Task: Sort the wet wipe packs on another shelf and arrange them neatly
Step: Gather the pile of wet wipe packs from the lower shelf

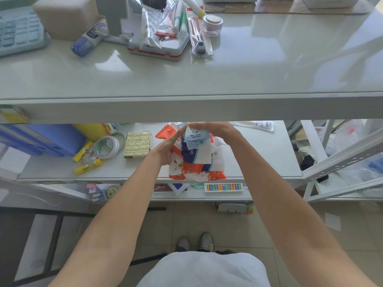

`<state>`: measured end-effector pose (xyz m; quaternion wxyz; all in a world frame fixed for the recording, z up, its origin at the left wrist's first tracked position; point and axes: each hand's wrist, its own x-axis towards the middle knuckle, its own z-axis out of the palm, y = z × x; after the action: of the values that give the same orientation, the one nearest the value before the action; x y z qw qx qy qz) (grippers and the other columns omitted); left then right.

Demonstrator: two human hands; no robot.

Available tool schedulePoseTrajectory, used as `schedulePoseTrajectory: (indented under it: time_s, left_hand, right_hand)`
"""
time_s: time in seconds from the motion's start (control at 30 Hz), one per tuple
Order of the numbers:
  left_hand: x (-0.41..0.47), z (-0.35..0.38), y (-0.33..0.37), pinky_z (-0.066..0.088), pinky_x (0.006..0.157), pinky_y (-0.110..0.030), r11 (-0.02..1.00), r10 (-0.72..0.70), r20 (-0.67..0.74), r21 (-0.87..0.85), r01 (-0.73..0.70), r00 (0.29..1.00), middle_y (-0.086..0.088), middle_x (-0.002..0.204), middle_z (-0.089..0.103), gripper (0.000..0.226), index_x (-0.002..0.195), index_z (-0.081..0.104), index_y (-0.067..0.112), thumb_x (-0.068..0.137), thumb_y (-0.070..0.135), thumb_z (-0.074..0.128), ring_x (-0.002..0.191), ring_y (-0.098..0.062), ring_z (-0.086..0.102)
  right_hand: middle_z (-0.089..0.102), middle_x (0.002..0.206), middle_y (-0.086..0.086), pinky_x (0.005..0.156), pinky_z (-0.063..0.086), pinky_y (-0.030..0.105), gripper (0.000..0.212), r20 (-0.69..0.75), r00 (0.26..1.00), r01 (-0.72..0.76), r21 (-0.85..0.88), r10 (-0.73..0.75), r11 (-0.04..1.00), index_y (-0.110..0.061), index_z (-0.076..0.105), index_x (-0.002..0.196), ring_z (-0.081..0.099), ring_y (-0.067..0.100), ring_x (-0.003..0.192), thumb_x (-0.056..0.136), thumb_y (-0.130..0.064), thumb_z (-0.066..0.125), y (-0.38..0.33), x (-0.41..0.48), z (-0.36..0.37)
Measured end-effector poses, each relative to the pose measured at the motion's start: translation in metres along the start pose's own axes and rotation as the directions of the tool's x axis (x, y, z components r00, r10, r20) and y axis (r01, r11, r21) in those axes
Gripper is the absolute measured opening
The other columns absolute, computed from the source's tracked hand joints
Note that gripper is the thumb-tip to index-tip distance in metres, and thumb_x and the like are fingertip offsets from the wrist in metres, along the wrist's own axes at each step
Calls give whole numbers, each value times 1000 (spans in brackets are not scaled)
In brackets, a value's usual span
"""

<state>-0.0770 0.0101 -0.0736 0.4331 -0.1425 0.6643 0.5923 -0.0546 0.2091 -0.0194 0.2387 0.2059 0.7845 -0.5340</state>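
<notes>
A loose heap of wet wipe packs (pixel 196 164) in orange, white and purple lies on the middle shelf (pixel 259 158). My right hand (pixel 213 129) reaches in from the right and holds a light blue "wet wipes" pack (pixel 194 137) at the top of the heap. My left hand (pixel 167 148) lies against the heap's left side with its fingers stretched out along the packs. The upper shelf's front edge hides the far end of the heap and my right fingertips.
On the middle shelf, left of the heap: a box of small yellow packets (pixel 137 143), tape rolls (pixel 106 147), yellow glue sticks (pixel 88 165), blue folders (pixel 41 139). The top shelf (pixel 186 79) carries cluttered stationery at its back. An abacus (pixel 223 187) sits on the lower shelf.
</notes>
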Motion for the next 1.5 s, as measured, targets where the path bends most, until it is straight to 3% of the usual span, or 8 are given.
schedulePoseTrajectory:
  time_s: [0.07, 0.27, 0.4, 0.63, 0.8, 0.9, 1.0, 1.5]
  left_hand:
    - [-3, 1, 0, 47, 107, -60, 1000, 7, 11, -17, -6, 1000, -12, 131, 69, 106, 138, 57, 30, 51, 86, 77, 121, -36, 65]
    - [-10, 4, -1, 45, 109, -58, 997, 21, 8, -78, -21, 1000, -11, 129, 68, 82, 134, 58, 25, 70, 75, 72, 119, -30, 64]
    - [-10, 5, -3, 47, 107, -54, 996, 32, 20, -90, -30, 999, -10, 127, 68, 59, 126, 61, 25, 85, 68, 62, 116, -28, 65]
    - [-3, -2, -10, 55, 92, -52, 994, -10, 68, -106, 18, 998, -11, 112, 75, 75, 138, 59, 18, 84, 70, 60, 110, -29, 69]
    - [4, -5, -11, 48, 106, -57, 995, -9, 93, -101, 18, 996, -13, 120, 69, 67, 134, 58, 20, 88, 69, 56, 113, -30, 66]
    - [5, -4, -7, 47, 107, -57, 998, 9, 111, -62, -2, 994, -12, 116, 72, 62, 127, 61, 21, 86, 68, 60, 112, -29, 68]
    - [9, -5, -4, 45, 109, -61, 1000, 13, 174, -13, -11, 985, -14, 129, 70, 92, 139, 58, 21, 67, 76, 75, 121, -36, 66]
    - [9, 17, -2, 48, 107, -55, 996, 87, 229, -14, -86, 970, -16, 138, 63, 108, 149, 47, 22, 61, 77, 77, 129, -38, 60]
  right_hand:
    - [77, 85, -8, 65, 49, 19, 32, 51, 998, 25, 75, -29, 997, -26, 76, 89, 72, 4, 76, 79, -56, 80, 3, -3, -8]
    - [70, 90, 4, 79, 54, 32, 13, -186, 974, 203, 464, -129, 862, -16, 70, 94, 68, 20, 80, 85, -7, 74, 39, 9, -37]
    - [76, 101, 15, 82, 58, 44, 34, -155, 986, 126, 406, -68, 905, -6, 73, 107, 70, 30, 89, 74, -12, 76, 64, 19, -33]
    - [71, 124, 19, 75, 62, 45, 95, 17, 997, -80, 455, 81, 887, -10, 48, 138, 77, 29, 97, 57, -34, 92, 84, 53, -15]
    - [73, 100, 12, 78, 61, 41, 21, 154, 982, -168, 449, 110, 877, -19, 65, 102, 70, 27, 86, 86, -32, 72, 67, 30, -10]
    - [72, 92, 10, 83, 60, 42, 19, 210, 974, -184, 502, 87, 845, -19, 66, 97, 70, 27, 80, 86, -34, 72, 71, 37, -16]
    - [71, 97, 8, 93, 53, 41, 31, 217, 973, -183, 510, 80, 841, -19, 68, 101, 68, 25, 84, 80, -41, 77, 79, 43, -20]
    - [73, 100, 10, 85, 54, 44, 30, 181, 981, -67, 649, -68, 758, -22, 70, 108, 70, 25, 84, 91, -47, 66, 118, 25, -27]
